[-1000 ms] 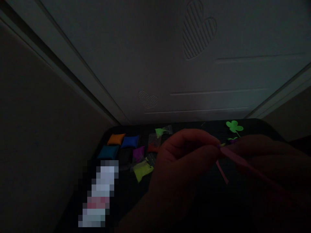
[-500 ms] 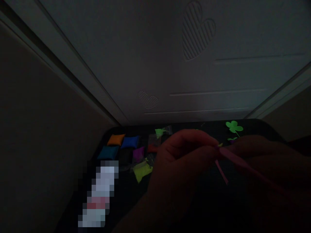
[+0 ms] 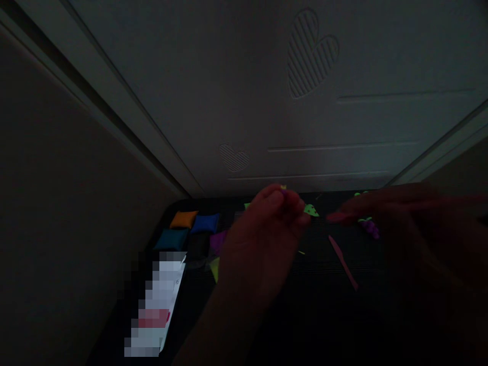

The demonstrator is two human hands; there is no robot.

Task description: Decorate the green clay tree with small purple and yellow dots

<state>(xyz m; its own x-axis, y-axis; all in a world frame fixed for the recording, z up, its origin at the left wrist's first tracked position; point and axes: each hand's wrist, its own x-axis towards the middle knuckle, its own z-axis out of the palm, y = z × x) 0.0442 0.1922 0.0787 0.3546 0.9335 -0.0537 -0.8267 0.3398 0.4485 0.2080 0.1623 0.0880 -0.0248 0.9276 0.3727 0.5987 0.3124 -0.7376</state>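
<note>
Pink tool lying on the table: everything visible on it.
The pink tool is slim and one-coloured, seemingly plastic. Its far end looks like a pointed blade; its near end widens slightly. It lies on the dark tabletop, slanting from far left to near right, right of the left hand. No hand touches it. Dim light hides finer detail.

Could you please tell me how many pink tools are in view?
2: one pink tool lies on the dark table; the other is in the right hand, partly covered. Others may be hidden.
</note>
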